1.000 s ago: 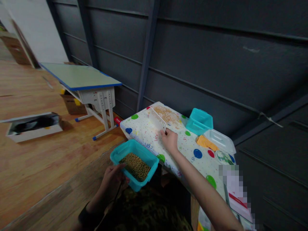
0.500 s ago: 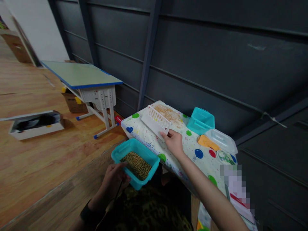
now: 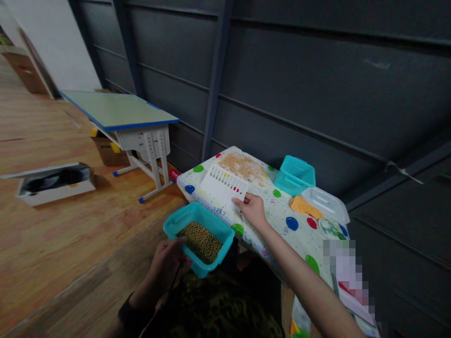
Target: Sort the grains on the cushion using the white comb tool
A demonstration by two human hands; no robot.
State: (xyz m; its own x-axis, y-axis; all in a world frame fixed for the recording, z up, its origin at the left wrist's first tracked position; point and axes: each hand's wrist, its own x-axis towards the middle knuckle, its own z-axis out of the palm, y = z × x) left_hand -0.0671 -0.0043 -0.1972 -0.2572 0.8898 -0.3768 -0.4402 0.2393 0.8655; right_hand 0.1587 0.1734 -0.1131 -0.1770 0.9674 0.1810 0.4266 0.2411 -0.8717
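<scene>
In the head view my left hand (image 3: 169,263) grips the near left rim of a teal plastic tub (image 3: 202,269). Small yellowish-green beans (image 3: 203,241) cover its bottom, and the tub is held just off the near table edge. My right hand (image 3: 252,209) pinches the right end of a white plastic strip (image 3: 218,188) with a row of slots along its far side. That strip lies tilted over the tablecloth, in front of a spread of pale beans (image 3: 239,164). Fingers of the left hand beneath the tub are partly hidden.
A second teal tub (image 3: 295,176) stands at the table's back right, beside a clear lid (image 3: 326,206) and an orange cloth (image 3: 306,207). The balloon-print tablecloth (image 3: 275,225) meets a dark wall (image 3: 317,94). A desk (image 3: 120,109) stands to the left.
The white strip has tipped flatter, so its slots now face up more. My right hand has turned slightly with it. The left hand and its tub stay nearly still.
</scene>
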